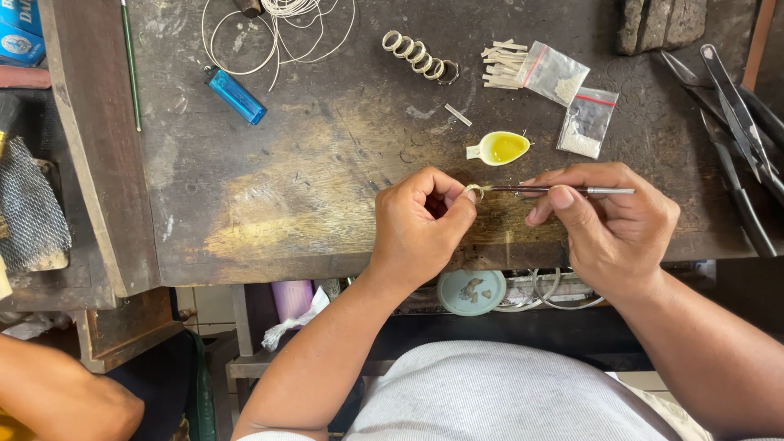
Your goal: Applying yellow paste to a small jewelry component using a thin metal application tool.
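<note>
Currently: small ring [474, 190] pinched in left hand [420, 224] over table [310, 188]; thin metal tool [563, 190] gripped by right hand [612, 220], tip at ring. Spoon w/ yellow liquid [502, 148] nearby; finished rings [418, 55] laid aside.

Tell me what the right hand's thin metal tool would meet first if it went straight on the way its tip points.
The right hand aims the thin metal tool leftward; its tip already seems to reach the small ring pinched in the left hand, though depth is unclear.

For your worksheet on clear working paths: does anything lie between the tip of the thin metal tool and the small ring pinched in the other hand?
Nothing visible does. The thin metal tool in the right hand reaches straight to the small ring pinched by the left hand.
</note>
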